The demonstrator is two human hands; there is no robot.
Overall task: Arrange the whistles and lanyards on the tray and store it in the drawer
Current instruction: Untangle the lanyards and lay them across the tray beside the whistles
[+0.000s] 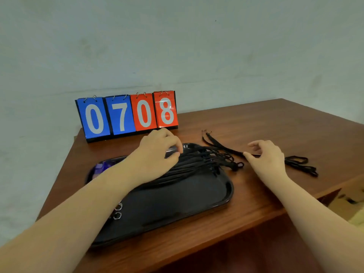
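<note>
On the table (275, 125), one black tray (187, 203) already carries blue whistles (100, 167) at its left end, too blurred to count, two metal rings (118, 210), and a lanyard bundle (197, 164) too dense to count. The left hand (157, 152) appears to pinch the bundle's far end with curled fingers (177, 146). Just right of the tray, the right hand (266, 154) pinches what look like two loose lanyards (220, 144) between thumb and forefinger, and one coiled lanyard (301, 164) lies beyond. Arranging seems mostly done; adding these strays and putting the tray away remain.
</note>
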